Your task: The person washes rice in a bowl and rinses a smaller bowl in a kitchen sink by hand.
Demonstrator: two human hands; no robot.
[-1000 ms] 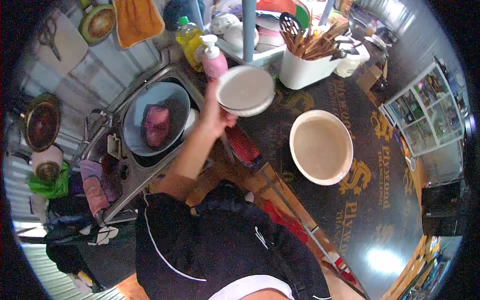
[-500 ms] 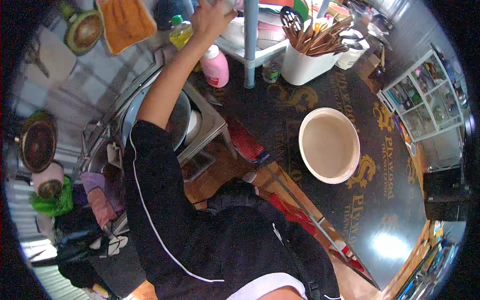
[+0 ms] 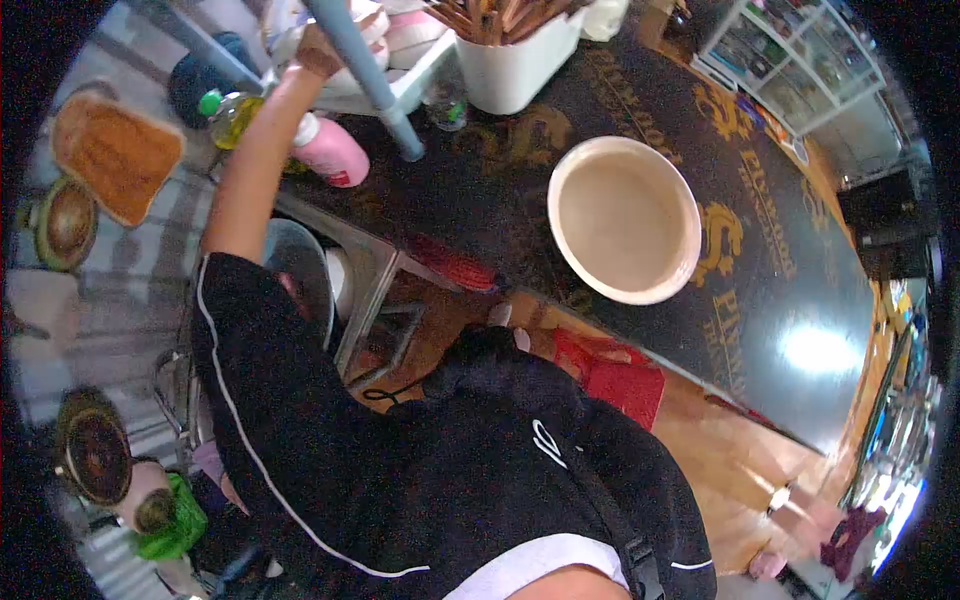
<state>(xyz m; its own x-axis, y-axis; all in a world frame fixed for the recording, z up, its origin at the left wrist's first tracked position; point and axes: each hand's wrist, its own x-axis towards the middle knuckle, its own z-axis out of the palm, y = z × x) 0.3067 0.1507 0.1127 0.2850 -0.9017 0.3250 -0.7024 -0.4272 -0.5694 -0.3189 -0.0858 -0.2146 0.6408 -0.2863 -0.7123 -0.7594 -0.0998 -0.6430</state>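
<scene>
L hand [image 3: 318, 48] was up at the white dish rack [image 3: 415, 75], reaching in behind the blue-grey rack post [image 3: 365, 75]; post and rack edge hid the fingers, so can't tell if it was clenched, released or grasping anything. Pale crockery [image 3: 385, 30] sat in the rack right by that hand, partly cut off at frame top. R hand not in view. Rel. to the post: pink pump bottle [image 3: 335, 152] just beside its foot, under the forearm; yellow bottle w/ green cap [image 3: 232, 112] further out on the same side, also under the arm; white utensil tub [image 3: 512, 62] on the post's other side; small jar [image 3: 447, 105] between post and tub; big cream bowl [image 3: 624, 220] well apart on the black tabletop [image 3: 800, 260]; metal basin [image 3: 300, 275] in the sink below the arm. Risks, as judged: forearm passing close over both bottles could knock them over twd the sink; reach was blind behind the post, so crockery could get bumped or stacked badly and slide off the rack; stretched lean across the sink could mean poor control if anything wet were gripped.
</scene>
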